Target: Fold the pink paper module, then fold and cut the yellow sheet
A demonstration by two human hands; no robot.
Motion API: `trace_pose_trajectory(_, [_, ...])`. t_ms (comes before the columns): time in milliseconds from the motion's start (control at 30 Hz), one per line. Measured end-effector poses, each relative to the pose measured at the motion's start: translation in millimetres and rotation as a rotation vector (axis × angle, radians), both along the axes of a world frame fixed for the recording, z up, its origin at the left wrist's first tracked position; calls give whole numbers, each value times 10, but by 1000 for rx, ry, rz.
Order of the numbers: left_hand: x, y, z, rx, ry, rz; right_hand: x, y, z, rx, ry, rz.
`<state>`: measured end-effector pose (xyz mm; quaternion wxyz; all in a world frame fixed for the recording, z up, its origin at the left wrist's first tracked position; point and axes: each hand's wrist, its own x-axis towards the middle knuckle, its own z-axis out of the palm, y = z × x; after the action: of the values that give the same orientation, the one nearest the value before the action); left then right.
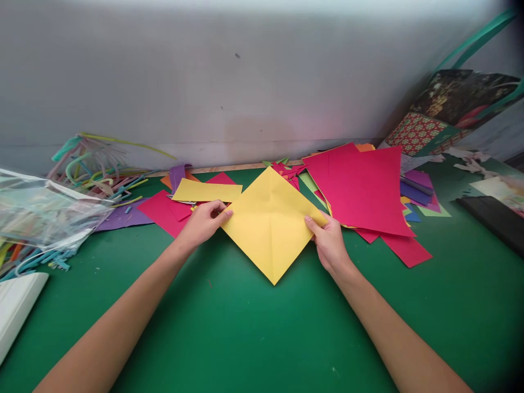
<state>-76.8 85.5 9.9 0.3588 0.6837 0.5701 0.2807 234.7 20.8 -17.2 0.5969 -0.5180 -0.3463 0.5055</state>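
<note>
A square sheet of yellow paper (270, 229) is held up in the middle of the view, turned so its corners point up, down and sideways. A faint crease runs down it from the top corner to the bottom one. My left hand (207, 219) pinches the left corner between thumb and fingers. The right corner is gripped by my right hand (327, 238), with the thumb in front and the fingers partly hidden behind. Just behind my left hand lies a yellow paper strip (207, 191), over red paper (164, 210).
Red sheets (364, 191) are piled at the back right, near a patterned bag (426, 134). Bendy coloured sticks (94, 169) and a clear plastic bag (45, 213) lie at the left. A white object (20, 305) and a black case (491, 218) flank the green table (254, 338).
</note>
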Motion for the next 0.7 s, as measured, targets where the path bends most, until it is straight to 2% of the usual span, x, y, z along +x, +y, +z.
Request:
trace_pose_trajectory(133, [-29,23,-67,134,196,-21,39,28,-28,-32,-32,-18])
trace_pose_trajectory(233, [-6,-42,15,413,299,-46,85,52,-34,17,-11,-20])
trace_pose_trajectory(300, [34,-121,116,579,368,-204,108,63,-34,31,13,-51])
trace_pose_trajectory(367, [98,-216,216,637,462,-506,121,68,-32,24,32,-86])
trace_pose_trajectory(433, [187,-309,275,677,552,-663,125,70,-31,9,48,-97])
trace_pose_trajectory(533, [324,-410,247,779,593,-694,124,71,-36,-2,80,-78])
trace_pose_trajectory(700, [416,-439,67,885,528,-721,134,69,-47,-22,114,-26])
